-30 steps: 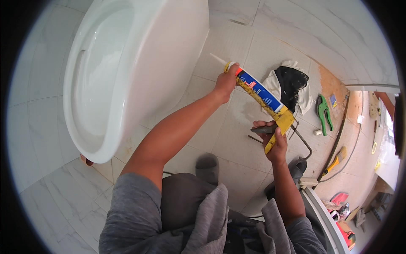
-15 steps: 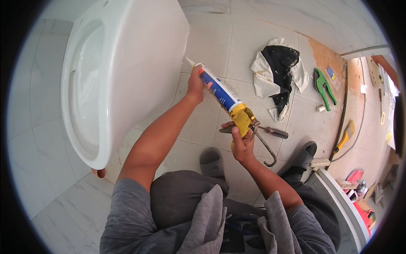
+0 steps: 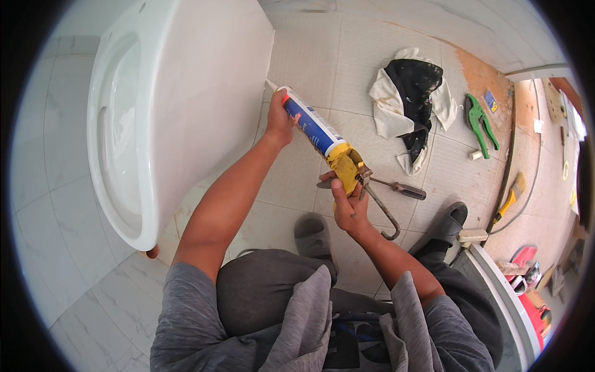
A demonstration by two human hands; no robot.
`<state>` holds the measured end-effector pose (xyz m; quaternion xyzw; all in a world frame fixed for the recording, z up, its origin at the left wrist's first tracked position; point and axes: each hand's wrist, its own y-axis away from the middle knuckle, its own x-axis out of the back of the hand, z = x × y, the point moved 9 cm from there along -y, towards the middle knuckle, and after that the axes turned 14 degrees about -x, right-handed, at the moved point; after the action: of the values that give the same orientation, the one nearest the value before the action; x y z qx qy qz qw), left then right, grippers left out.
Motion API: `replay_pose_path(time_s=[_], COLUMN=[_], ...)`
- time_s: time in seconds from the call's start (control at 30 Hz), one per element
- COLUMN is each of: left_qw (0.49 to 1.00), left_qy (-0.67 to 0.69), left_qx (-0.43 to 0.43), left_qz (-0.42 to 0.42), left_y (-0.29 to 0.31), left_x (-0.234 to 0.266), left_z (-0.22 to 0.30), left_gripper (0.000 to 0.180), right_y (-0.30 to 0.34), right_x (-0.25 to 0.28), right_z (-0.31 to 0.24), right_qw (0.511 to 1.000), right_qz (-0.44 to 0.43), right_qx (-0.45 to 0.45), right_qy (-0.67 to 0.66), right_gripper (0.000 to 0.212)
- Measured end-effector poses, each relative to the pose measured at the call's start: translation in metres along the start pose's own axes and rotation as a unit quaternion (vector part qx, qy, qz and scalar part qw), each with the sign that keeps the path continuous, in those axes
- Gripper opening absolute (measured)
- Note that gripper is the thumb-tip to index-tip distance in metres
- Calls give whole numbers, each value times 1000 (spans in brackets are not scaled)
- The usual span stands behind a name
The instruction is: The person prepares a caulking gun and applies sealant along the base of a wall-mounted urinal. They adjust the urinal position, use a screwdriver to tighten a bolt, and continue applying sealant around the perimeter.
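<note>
A yellow caulking gun (image 3: pixel 345 166) carries a blue and white sealant tube (image 3: pixel 313 126). My left hand (image 3: pixel 280 122) is wrapped round the front of the tube, just behind its pale nozzle. The nozzle tip points up and left at the lower back edge of a white toilet (image 3: pixel 204 93); whether it touches cannot be told. At the gun's rear, my right hand (image 3: pixel 351 206) is closed round the handle, with some fingers hidden. The bent metal rod (image 3: pixel 385 214) sticks out behind, toward me.
Right of the gun lie a screwdriver (image 3: pixel 409 191), a black and white cloth (image 3: pixel 414 93) and green pipe cutters (image 3: pixel 479 126). Farther right are a yellow-handled brush (image 3: pixel 509 198) and a cable past the doorway edge. A white frame (image 3: pixel 502 304) stands at lower right.
Both hands have carried the caulking gun slightly left, bringing its nozzle closer to the toilet's edge in view. Both grips stay the same.
</note>
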<state>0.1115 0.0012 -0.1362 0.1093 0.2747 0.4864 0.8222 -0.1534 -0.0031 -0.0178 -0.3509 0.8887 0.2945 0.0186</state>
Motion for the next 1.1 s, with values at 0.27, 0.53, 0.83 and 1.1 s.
replay_pose_path(time_s=[0.27,0.53,0.83,1.1], left_qw=[1000,999,1000,1000], left_qy=[-2,-32,-25,-19], left_qx=[-2,-6,-3,2], left_qz=[28,14,7,13], left_y=[0,-1,2,9], left_x=[6,1,-2,2], left_z=[-1,3,6,6], left_gripper=[28,27,29,28], right_y=[-3,-3,-2,4], right_x=[-1,-6,-9,-10], right_z=[5,9,11,12], right_qw=[999,999,999,997], right_qz=[-6,34,36,29], right_qx=[-20,-31,-39,-59], right_qy=[47,-25,-13,41], right_gripper=[26,25,25,31])
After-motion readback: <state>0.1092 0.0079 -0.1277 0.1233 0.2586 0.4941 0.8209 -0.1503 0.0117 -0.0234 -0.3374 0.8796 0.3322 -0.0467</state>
